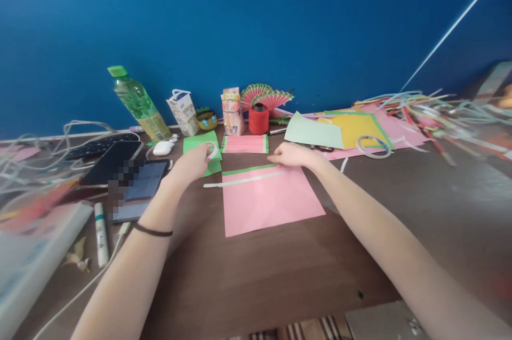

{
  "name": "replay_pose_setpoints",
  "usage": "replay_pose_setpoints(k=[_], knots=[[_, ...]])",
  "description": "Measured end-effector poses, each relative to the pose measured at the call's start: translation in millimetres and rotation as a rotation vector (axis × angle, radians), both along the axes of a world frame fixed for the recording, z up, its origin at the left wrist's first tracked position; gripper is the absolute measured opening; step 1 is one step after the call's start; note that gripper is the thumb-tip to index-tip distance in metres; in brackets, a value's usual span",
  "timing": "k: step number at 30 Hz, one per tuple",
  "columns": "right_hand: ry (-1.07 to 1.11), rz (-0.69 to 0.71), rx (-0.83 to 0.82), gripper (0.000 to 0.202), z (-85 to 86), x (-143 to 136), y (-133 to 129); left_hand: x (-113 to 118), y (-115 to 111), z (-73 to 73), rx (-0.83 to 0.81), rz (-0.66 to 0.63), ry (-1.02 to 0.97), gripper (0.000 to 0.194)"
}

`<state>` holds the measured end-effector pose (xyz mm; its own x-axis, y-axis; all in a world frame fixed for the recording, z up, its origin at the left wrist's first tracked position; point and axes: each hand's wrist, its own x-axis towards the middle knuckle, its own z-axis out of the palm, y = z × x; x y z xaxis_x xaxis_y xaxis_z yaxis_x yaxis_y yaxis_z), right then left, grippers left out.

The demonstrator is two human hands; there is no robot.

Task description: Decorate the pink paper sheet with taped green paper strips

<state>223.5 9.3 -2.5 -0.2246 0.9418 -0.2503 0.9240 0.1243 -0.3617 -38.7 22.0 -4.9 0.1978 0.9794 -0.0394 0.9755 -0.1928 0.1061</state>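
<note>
My left hand (196, 163) is closed on a small white tape roll (213, 151) above green paper (212, 166). My right hand (291, 155) is at the top right edge of a pink sheet (272, 199), fingers pinched together; whatever they hold is too small to make out. A green band (248, 170) runs along the sheet's top edge. Across the sheet's upper part lies a white strip (240, 180), sticking out past its left side. Behind the sheet lies a pleated pink paper (245, 144) with green ends.
Left stand a green bottle (140, 103) and a carton (184, 112), with phones (146, 185), cables and a marker (101, 233) nearer. Behind are a red spool (258, 119) and pink fans (272, 99). Right lie yellow paper (356, 129), a tape roll (374, 147) and many strips (432, 111).
</note>
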Motion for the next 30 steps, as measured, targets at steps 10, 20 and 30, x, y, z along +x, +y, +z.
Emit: replay_pose_setpoints(k=[10, 20, 30], knots=[[0.565, 0.139, 0.426, 0.011, 9.3, -22, -11, 32, -12, 12.5, -0.157, -0.201, -0.985, 0.017], [0.618, 0.258, 0.619, 0.037, 8.8, -39, -23, 53, -28, 14.8, -0.336, -0.238, -1.280, 0.037], [0.636, 0.225, 0.640, 0.034, 7.4, -38, -21, 60, -31, 15.5, -0.333, -0.183, -1.256, 0.034]])
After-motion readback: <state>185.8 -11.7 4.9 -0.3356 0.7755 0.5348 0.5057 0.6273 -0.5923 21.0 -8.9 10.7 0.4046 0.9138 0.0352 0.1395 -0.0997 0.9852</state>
